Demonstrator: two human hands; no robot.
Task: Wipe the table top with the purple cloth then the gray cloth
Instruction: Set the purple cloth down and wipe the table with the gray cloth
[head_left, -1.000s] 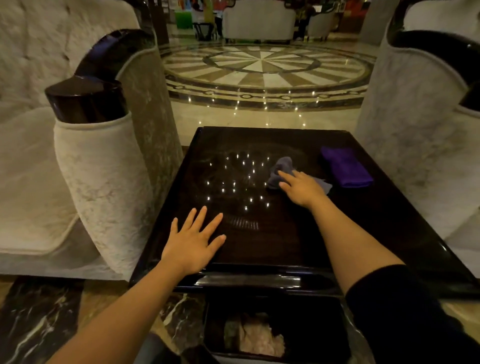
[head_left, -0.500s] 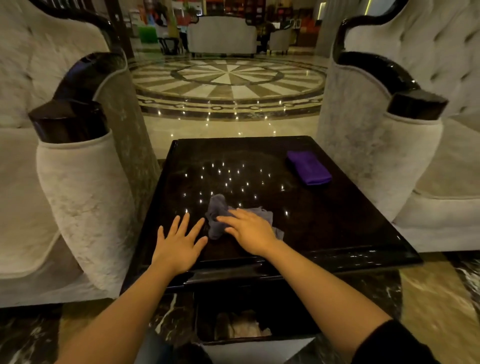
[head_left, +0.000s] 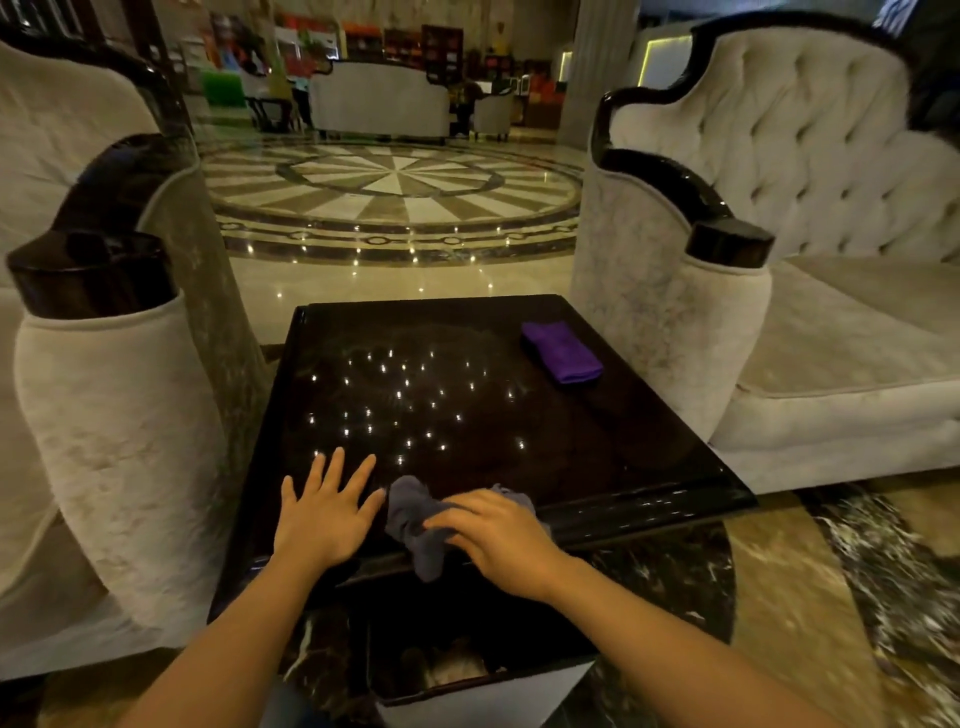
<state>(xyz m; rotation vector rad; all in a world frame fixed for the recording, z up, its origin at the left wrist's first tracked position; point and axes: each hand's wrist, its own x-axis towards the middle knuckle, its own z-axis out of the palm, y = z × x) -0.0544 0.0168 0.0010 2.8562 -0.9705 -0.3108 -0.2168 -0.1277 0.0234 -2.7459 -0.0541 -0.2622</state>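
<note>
Pale velvet sofas (head_left: 810, 218) flank you on both sides, each arm capped in black wood. Between them stands the glossy black desk (head_left: 467, 395), its top reflecting ceiling lights. A dark bin (head_left: 483, 670) sits on the floor below the near edge. The purple cloth (head_left: 562, 352) lies folded at the far right of the desk, well apart from your hands. Your left hand (head_left: 324, 512) rests flat on the near left area, fingers spread, holding nothing. Your right hand (head_left: 498, 535) presses down on the bunched gray cloth (head_left: 415, 519) at the near edge, part of it hanging over.
</note>
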